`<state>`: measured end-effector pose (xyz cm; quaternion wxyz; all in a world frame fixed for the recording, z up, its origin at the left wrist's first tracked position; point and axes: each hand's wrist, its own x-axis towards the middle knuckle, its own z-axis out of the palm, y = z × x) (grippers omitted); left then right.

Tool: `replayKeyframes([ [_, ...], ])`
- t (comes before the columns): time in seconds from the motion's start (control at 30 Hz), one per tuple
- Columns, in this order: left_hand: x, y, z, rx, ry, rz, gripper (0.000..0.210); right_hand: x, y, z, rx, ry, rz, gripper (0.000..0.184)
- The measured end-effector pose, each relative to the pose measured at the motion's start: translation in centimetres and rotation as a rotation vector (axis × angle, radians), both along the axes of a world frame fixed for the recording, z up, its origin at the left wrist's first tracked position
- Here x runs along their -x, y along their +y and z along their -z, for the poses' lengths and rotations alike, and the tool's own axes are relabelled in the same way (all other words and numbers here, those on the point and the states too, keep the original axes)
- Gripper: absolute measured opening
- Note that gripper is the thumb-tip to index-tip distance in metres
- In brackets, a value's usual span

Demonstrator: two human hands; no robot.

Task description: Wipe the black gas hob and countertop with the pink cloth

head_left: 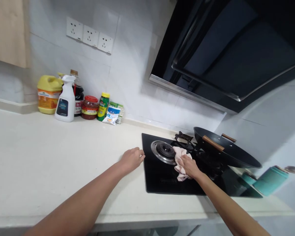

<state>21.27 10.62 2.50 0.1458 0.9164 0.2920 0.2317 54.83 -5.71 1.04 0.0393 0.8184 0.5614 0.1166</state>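
A pale pink cloth (179, 168) lies bunched on the black glass gas cooktop (159, 182), beside the left burner (166, 149). My right hand (188, 166) is closed on this cloth and presses it against the glass, just right of the burner's metal ring. My left hand (133, 159) rests at the cooktop's left edge with its fingers curled in, and no object shows in it. A black pot support (183, 137) sits off its burner, at the back of the cooktop.
A black wok (228, 147) with wooden handles stands on the right burner. Teal canisters (271, 180) are at the right end. Along the wall stand a white spray bottle (66, 101), a yellow jug (49, 95), a red-lidded jar (89, 108) and seasonings. A range hood (226, 49) hangs above.
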Motion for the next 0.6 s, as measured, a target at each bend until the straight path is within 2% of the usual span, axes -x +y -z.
replayKeyframes([
  [0.13,-0.1,0.0,0.2,0.004,-0.005,0.011,0.034,4.2,-0.9,-1.9,0.118,-0.175,-0.185,0.039],
  [0.23,-0.1,0.0,0.2,0.003,-0.007,0.009,0.034,7.6,-0.2,-3.4,0.133,-0.178,-0.184,0.049],
  [0.3,-0.1,0.0,0.2,0.004,-0.005,0.001,0.033,9.4,0.9,-4.2,0.119,-0.112,-0.197,0.056],
  [0.4,-0.1,0.0,0.1,0.004,0.000,-0.017,0.033,11.2,3.3,-4.8,0.081,0.070,-0.342,0.058],
  [0.5,0.0,-0.1,0.0,-0.004,0.005,-0.026,0.032,11.8,6.0,-5.1,0.031,0.288,-0.437,0.058],
  [0.6,0.1,0.0,-0.2,-0.014,0.007,-0.040,0.033,11.4,8.5,-5.5,0.017,0.429,-0.440,0.057],
])
